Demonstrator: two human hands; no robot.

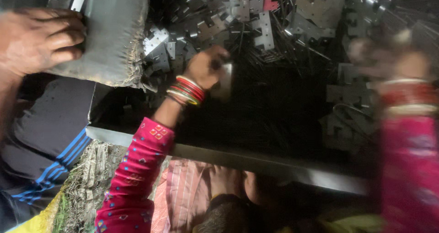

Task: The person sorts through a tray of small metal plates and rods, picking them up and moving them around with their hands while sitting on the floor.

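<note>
Metal plates (263,29): flat stamped pieces, grey, notched edges, small holes; many heaped in loose pile across top of dark tray (274,166), lying at all angles, some overlapping. One plate (225,80) in left hand (206,68), shiny, partly hidden by fingers, just below heap. Right hand (388,59) blurred, over plates at right side; whether it holds one, cannot tell. More plates (345,96) lie flat beside it, dim.
</note>
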